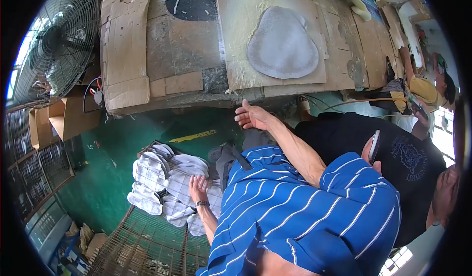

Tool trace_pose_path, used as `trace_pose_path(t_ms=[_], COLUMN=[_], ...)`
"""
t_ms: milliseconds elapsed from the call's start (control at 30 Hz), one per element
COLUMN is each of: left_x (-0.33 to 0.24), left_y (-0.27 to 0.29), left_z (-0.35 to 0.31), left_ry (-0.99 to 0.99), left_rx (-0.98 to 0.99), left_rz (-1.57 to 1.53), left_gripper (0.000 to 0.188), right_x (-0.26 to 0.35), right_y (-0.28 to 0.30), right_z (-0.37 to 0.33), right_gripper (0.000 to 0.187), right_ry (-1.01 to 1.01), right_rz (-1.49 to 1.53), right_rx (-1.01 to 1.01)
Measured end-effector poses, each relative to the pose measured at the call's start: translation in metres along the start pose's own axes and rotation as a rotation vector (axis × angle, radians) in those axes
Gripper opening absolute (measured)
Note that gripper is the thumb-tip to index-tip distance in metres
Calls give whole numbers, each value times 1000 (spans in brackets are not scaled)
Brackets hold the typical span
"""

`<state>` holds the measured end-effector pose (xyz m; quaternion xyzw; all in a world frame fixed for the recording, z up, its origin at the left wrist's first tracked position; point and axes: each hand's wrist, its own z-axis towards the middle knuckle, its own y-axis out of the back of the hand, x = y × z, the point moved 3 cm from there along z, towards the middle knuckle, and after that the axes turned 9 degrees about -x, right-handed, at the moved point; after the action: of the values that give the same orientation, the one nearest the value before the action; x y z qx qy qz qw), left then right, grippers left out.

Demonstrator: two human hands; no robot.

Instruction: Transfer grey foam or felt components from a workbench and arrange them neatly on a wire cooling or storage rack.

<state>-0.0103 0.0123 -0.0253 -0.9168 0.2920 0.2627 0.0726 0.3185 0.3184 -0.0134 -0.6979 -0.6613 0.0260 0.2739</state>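
Observation:
My left hand (198, 188), with a dark watch at the wrist, is beside and over several pale grey rounded pads (146, 173) piled on a wire rack (142, 241). Its fingers are stretched out and grip nothing; whether they touch a pad I cannot tell. My right hand (252, 115) hangs in front of the near edge of the workbench (182, 84). Its thumb is apart and its fingers are loosely bent, with nothing in them. On a cardboard sheet (238, 59) on the bench lies a large grey rounded pad (284, 45), broad at its near end.
A large wire-caged fan (56, 37) stands at the far left, above an open cardboard box (71, 116). A person in a black shirt (344, 133) is close on my right, holding a phone (374, 145). Another person in yellow (424, 88) is farther right. Yellowish residue (248, 17) coats the cardboard.

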Motion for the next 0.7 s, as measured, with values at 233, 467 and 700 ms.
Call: trace_pose_path(t_ms=[233,467,700], left_x=[-23,-8,0], left_y=[-38,-65,-81], left_z=[-15,-15,-18], left_ry=[-31,-3,9], left_rx=[26,36,24], left_rz=[43,86,170], left_gripper=[58,54,54], right_x=[16,38,0], right_y=[7,81,114], right_z=[-23,22,1], right_gripper=[64,87,86], right_ry=[161,-6,49], right_rz=[405,291,63], right_rx=[360,-336,-713])
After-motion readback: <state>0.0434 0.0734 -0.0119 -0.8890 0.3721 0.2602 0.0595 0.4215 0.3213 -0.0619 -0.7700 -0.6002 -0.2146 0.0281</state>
